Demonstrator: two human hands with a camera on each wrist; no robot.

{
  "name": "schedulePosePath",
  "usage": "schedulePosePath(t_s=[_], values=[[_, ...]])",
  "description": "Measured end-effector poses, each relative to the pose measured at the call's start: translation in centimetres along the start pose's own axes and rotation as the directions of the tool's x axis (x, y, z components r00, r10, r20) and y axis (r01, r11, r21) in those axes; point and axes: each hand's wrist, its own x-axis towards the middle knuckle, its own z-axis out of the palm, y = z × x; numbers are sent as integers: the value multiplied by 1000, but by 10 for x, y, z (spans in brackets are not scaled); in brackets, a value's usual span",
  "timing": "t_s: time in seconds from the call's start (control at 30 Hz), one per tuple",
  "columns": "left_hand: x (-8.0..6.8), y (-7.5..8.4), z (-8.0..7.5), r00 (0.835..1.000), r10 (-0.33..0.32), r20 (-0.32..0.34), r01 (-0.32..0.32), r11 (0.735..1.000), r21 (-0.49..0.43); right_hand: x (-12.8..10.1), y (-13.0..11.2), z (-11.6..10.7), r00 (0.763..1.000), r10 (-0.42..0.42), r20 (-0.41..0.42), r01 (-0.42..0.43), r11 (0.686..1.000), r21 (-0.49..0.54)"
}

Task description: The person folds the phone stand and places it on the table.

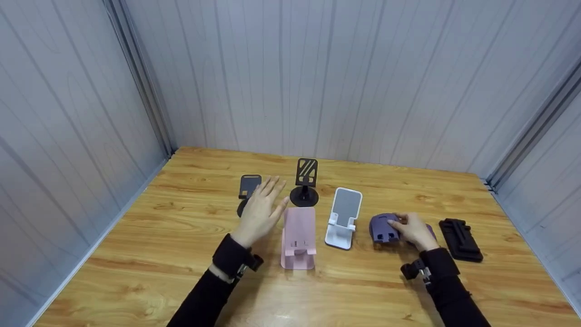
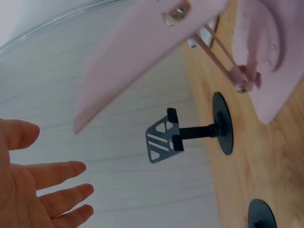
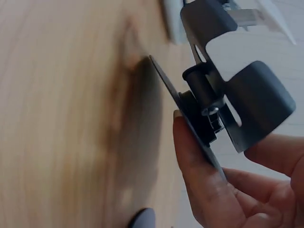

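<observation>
on the desk (image 1: 181,272), at about 4 o'clock from its middle, i see my right hand (image 1: 414,230) curled over the purple stand (image 1: 383,228), thumb and fingers pinching its folded plates; the right wrist view shows the fingers (image 3: 199,180) clamped along the edge of its base plate, hinge turned up toward 1 o'clock. the purple stand lies low and folded, its long axis running roughly 9 to 3 across the desk, already inside that grip, so the right hand is plainly the nearer one. the black folded stand (image 1: 460,239) lies just beside it at 3 o'clock, the white stand (image 1: 343,218) at 9 o'clock, apart from it.

my left hand (image 1: 261,211) hovers spread and flat, fingers straight, holding nothing, just at 9 o'clock of the upright pink stand (image 1: 298,238). beyond its fingertips, toward 12 o'clock, stand the small dark stand (image 1: 248,186) and the black round-based stand (image 1: 305,181). i judge the pink stand the closest thing to that hand, near but not touching.
</observation>
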Motion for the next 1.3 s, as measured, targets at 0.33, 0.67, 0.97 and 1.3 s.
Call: schedulePosePath(t_s=[0.33,0.67,0.97,1.3], values=[[-4,-9,-5,1000,-17,-14,16,1000,-20,5,-6,2,996,-47,-70,21,940,-342],[-2,-8,-4,1000,-25,0,25,1000,-17,3,-15,15,985,-66,-160,-26,856,-516],[-5,-9,0,1000,-11,-3,11,1000,13,4,-17,22,977,-113,-181,-24,784,-621],[-13,-20,6,1000,-29,-6,30,991,129,-4,-18,26,984,-152,-92,61,776,-627]])
